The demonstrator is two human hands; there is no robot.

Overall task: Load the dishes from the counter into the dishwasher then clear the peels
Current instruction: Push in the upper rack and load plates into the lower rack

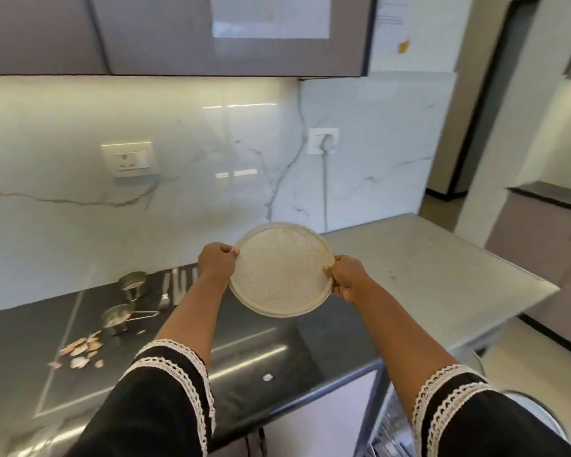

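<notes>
A round steel plate (281,270) smeared with pale residue is lifted above the dark counter (261,351), tilted toward me. My left hand (216,260) pinches its left rim and my right hand (346,278) grips its right rim. On the counter to the left stand two small steel cups (133,284), one of them with a handle (116,319), beside several pieces of cutlery (178,286). A scatter of pinkish peels (81,349) lies near the cups, and one stray peel (267,377) lies near the counter's front edge. The dishwasher rack (393,427) shows at the bottom right, partly hidden by my right sleeve.
A lighter steel counter (426,268) extends to the right. A marble backsplash with a socket (129,159) and a plugged-in cable (324,143) rises behind. Grey wall cabinets (178,34) hang overhead. A doorway opens at the far right.
</notes>
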